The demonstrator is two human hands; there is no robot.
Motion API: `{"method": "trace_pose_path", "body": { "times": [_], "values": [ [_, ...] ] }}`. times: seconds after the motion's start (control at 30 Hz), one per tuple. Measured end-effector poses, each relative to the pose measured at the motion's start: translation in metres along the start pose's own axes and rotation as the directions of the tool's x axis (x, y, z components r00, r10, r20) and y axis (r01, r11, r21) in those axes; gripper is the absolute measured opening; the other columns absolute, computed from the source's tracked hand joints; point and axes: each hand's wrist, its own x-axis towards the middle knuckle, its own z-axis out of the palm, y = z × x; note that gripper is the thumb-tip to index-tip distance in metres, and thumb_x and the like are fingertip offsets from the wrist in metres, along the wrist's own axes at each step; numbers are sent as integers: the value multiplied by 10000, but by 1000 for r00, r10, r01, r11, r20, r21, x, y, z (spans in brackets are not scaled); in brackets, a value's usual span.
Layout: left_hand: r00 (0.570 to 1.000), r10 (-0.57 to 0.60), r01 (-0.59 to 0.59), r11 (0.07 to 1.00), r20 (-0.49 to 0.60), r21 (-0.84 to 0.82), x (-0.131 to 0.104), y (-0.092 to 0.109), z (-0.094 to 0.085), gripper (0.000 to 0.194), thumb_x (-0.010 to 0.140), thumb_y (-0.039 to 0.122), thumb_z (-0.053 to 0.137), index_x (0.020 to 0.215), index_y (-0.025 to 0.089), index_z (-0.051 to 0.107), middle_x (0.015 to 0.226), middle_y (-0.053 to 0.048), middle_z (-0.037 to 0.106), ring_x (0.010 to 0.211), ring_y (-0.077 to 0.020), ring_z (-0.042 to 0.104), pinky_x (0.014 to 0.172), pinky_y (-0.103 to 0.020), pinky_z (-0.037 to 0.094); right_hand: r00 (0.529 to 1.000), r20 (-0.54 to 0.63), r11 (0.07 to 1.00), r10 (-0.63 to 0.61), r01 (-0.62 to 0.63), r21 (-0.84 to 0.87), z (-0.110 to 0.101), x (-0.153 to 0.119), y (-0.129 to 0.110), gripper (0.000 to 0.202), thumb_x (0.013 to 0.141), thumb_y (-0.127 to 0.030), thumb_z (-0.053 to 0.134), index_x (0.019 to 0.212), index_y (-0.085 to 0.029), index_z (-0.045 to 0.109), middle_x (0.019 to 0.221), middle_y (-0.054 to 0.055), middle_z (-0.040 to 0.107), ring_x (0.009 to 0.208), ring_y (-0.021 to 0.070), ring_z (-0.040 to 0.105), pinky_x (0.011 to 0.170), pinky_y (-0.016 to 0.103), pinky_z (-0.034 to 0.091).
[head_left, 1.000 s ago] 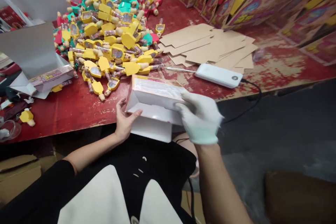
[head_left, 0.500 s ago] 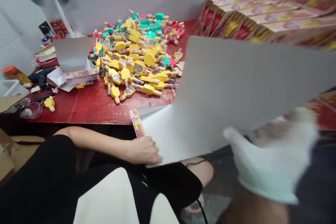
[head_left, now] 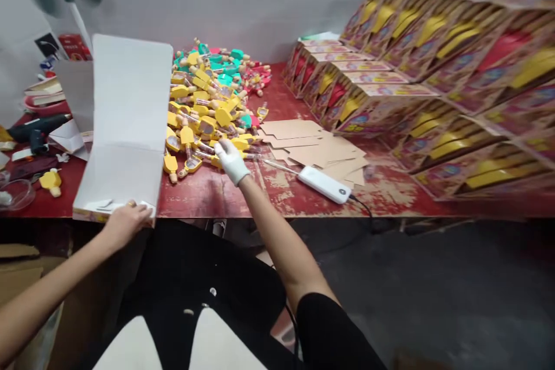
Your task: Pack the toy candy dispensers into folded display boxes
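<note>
My left hand [head_left: 125,224] is closed on the front edge of a display box [head_left: 126,167], its white inside facing me and its tall lid panel raised. The box rests at the table's front edge, with small folded flaps behind my fingers. My right hand [head_left: 232,163], in a white glove with bare fingertips, reaches to the near right edge of a heap of yellow shovel-shaped toys [head_left: 202,107] with tan knobs and clear tubes. Its fingertips are at the toys, but whether they grip one is unclear. Green toys [head_left: 225,69] and red ones lie farther back.
Flat brown cardboard pieces [head_left: 316,141] and a white corded device [head_left: 324,184] lie right of the heap. Filled printed boxes [head_left: 373,107] are stacked at right. Another open box [head_left: 78,89], a dark glue gun [head_left: 39,127] and a loose yellow toy [head_left: 51,182] sit at left.
The white-faced box has moved left from over my lap onto the table edge, still in my left hand. My right hand has left the panel and moved to the toy heap. My view has shifted right.
</note>
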Motion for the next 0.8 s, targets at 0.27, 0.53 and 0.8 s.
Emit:
{"method": "trace_pose_path", "body": {
  "times": [0.27, 0.53, 0.8],
  "values": [
    [979, 88, -85, 996, -186, 25, 44, -95, 17, 612, 886, 542, 696, 1385, 205, 590, 1378, -120, 669, 1240, -346, 623, 974, -446, 476, 942, -284, 826, 179, -301, -478, -56, 0, 91, 571, 944, -332, 432, 1461, -93, 466, 1387, 218, 536, 1315, 307, 489, 1148, 465, 393],
    [810, 122, -213, 972, -573, -95, 40, -47, 19, 660, 947, 519, 634, 1485, 165, 488, 1422, -120, 642, 1304, -306, 601, 1099, -440, 438, 928, -236, 474, 287, -352, -807, -136, 128, 127, 870, 857, -414, 642, 1576, -75, 287, 1548, 282, 362, 1402, 392, 405, 1137, 504, 359],
    [803, 2, -198, 944, -595, -265, 55, -16, 12, 115, 1009, 143, 543, 973, 153, 652, 763, 8, 712, 649, -138, 629, 758, -319, 450, 979, -59, 357, 196, -127, -925, -168, 139, 139, 503, 977, -460, 604, 1356, -131, 565, 1290, 143, 606, 1140, 237, 618, 994, 448, 528]
  ]
}}
